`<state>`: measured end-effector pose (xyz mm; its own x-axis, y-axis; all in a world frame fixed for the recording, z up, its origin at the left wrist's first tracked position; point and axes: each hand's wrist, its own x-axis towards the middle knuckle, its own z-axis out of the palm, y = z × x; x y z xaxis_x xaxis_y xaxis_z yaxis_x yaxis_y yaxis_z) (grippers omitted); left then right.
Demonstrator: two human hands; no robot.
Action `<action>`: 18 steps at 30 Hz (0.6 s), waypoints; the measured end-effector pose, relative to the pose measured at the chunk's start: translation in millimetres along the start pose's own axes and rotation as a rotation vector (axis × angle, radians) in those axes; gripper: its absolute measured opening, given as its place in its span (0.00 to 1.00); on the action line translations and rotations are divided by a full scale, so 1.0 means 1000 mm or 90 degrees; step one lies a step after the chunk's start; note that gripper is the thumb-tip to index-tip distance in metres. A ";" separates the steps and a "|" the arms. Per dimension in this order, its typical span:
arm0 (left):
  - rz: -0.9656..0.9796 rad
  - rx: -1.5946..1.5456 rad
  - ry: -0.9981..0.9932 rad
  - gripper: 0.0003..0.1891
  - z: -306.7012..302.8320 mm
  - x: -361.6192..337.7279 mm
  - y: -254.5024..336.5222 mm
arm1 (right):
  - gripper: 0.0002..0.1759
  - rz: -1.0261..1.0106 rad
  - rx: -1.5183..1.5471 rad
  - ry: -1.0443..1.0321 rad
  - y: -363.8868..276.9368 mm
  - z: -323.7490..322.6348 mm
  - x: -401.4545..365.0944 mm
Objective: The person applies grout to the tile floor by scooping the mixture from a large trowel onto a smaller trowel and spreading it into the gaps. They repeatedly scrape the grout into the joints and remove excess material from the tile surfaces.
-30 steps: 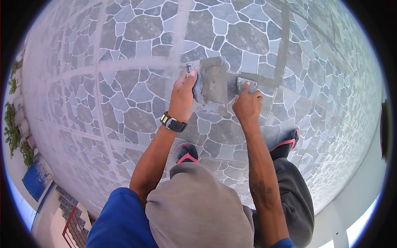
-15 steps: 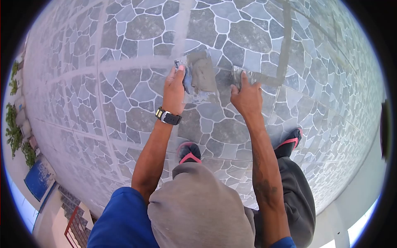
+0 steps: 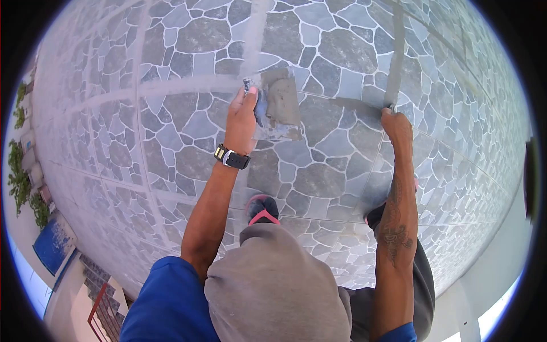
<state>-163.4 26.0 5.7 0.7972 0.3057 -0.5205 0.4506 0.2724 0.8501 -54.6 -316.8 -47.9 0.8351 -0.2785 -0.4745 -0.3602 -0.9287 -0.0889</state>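
Left hand point(image 3: 242, 121) grasps the near edge of a flat grey metal plate point(image 3: 285, 122); plate carries a heap of wet grey grout point(image 3: 282, 97), just beyond the fingers. Right hand point(image 3: 397, 126), well apart to the right, curled on a dark wet grout joint point(image 3: 394, 62) of the grey stone-patterned tile floor point(image 3: 188, 142); what it grips is hidden, cannot tell.

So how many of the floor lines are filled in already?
Partly. Done: the dark wet joint running up from the right hand looks filled, and paler joints to the left too. In hand: the left hand holds a trowel loaded with grey grout while the right presses a small tool at the crossing. Left: the thin joints nearer the feet look unfilled.
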 end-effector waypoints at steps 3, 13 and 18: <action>0.109 0.160 0.012 0.22 -0.019 -0.002 -0.006 | 0.31 -0.088 0.079 -0.031 -0.024 0.006 -0.009; 0.110 -0.065 0.012 0.19 -0.024 -0.015 0.012 | 0.31 -0.192 0.152 -0.313 -0.137 0.014 -0.072; 0.107 0.063 0.016 0.25 -0.044 -0.016 0.007 | 0.32 -0.210 0.114 -0.077 -0.097 0.016 -0.132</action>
<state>-190.3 62.8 16.7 0.8549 0.3626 -0.3711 0.3499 0.1252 0.9284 -136.7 -185.9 9.9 0.8666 0.0688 -0.4943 -0.1566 -0.9030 -0.4002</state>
